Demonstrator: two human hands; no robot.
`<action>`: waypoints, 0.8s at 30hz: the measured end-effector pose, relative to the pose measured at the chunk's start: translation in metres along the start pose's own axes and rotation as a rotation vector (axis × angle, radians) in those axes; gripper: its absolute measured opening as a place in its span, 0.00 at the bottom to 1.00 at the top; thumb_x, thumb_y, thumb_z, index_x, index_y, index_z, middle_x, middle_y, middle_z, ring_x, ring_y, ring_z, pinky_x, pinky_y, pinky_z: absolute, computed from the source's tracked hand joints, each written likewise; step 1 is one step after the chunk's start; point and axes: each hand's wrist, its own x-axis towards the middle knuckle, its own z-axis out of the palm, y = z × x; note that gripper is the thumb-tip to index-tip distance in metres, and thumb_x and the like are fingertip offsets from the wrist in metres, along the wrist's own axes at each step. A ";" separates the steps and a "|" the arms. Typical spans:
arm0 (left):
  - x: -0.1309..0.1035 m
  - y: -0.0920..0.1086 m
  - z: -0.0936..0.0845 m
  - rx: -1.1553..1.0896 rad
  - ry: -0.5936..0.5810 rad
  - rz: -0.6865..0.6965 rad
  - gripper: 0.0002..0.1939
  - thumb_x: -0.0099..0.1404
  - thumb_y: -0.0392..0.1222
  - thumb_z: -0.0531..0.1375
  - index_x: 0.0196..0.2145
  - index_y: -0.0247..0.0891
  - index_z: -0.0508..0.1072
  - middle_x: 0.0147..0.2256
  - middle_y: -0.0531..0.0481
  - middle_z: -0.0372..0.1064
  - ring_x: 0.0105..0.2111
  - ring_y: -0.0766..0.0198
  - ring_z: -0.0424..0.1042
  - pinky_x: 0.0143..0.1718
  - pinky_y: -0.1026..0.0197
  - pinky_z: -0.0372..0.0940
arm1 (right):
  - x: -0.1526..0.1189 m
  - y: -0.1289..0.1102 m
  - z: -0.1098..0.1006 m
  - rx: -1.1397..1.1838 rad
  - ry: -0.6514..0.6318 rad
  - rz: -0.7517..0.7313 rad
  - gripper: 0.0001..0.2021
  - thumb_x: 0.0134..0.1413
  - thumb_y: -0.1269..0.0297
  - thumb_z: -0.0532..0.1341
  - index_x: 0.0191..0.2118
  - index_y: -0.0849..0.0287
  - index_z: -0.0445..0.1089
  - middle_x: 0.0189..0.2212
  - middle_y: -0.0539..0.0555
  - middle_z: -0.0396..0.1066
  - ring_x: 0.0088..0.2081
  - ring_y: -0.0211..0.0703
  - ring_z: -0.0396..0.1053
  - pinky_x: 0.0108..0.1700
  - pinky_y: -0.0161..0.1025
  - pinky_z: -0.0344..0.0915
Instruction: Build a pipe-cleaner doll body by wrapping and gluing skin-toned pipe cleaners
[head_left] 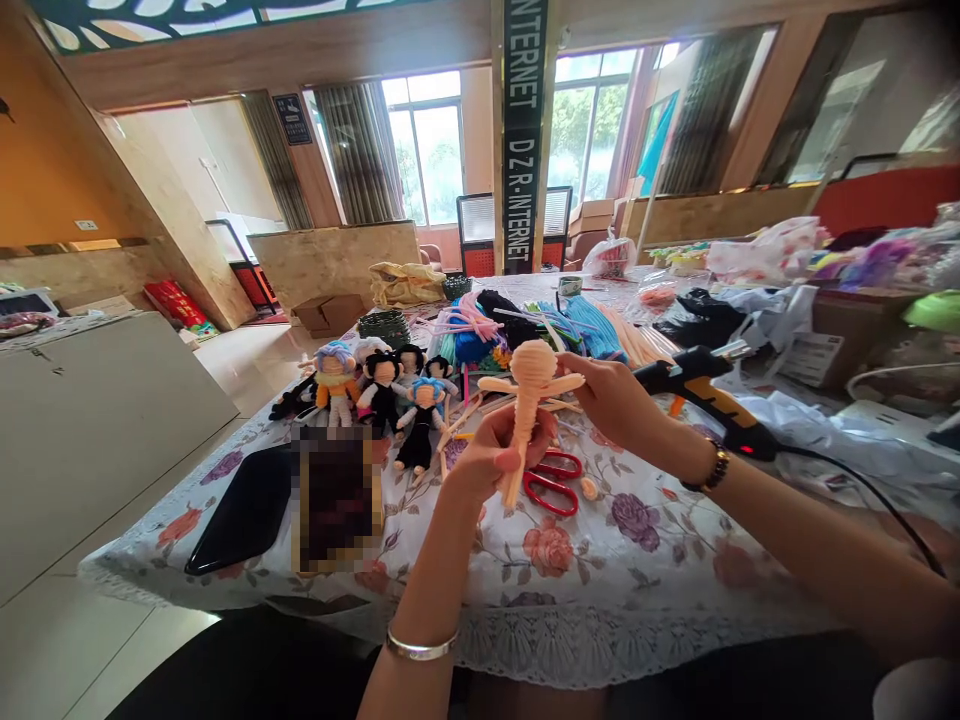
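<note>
Upright above the table, a peach-coloured doll body (pixel 534 368) with a round wrapped head and short arms stretched sideways is in my hands. My left hand (pixel 501 448) is closed around its lower trunk, and the loose ends stick out below the fist. At the doll's arm on the right, the fingers of my right hand (pixel 598 392) are pinched together beside the head. Red-handled scissors (pixel 553 484) lie on the cloth just behind and below the doll. Near them is a small peach piece (pixel 589 488).
Finished dolls (pixel 382 395) stand in a group at the left, behind a black tablet (pixel 244 510) and a blurred-out device (pixel 336 505). Bundles of fuzzy stems (pixel 592 328) lie at the back. A corded glue gun (pixel 709 395) with a red light sits beyond my right forearm.
</note>
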 end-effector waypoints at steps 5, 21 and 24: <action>0.001 0.000 0.000 0.003 0.014 -0.011 0.36 0.30 0.64 0.68 0.32 0.35 0.72 0.22 0.55 0.56 0.19 0.75 0.48 0.20 0.66 0.43 | -0.012 -0.003 -0.008 -0.037 0.082 -0.083 0.14 0.60 0.69 0.49 0.45 0.57 0.69 0.35 0.55 0.73 0.33 0.41 0.71 0.31 0.35 0.61; 0.016 -0.005 0.007 -0.019 0.457 0.094 0.15 0.47 0.46 0.68 0.33 0.38 0.74 0.35 0.49 0.70 0.32 0.69 0.65 0.35 0.67 0.61 | -0.017 -0.018 -0.012 0.285 -0.195 -0.136 0.19 0.62 0.56 0.48 0.23 0.59 0.61 0.23 0.51 0.63 0.25 0.34 0.57 0.30 0.34 0.55; 0.017 -0.004 0.008 -0.055 0.482 0.112 0.13 0.50 0.47 0.66 0.32 0.37 0.75 0.36 0.49 0.70 0.33 0.69 0.66 0.36 0.67 0.62 | -0.019 -0.024 -0.006 0.327 -0.325 -0.096 0.19 0.60 0.54 0.50 0.23 0.60 0.63 0.22 0.50 0.63 0.25 0.34 0.57 0.30 0.34 0.54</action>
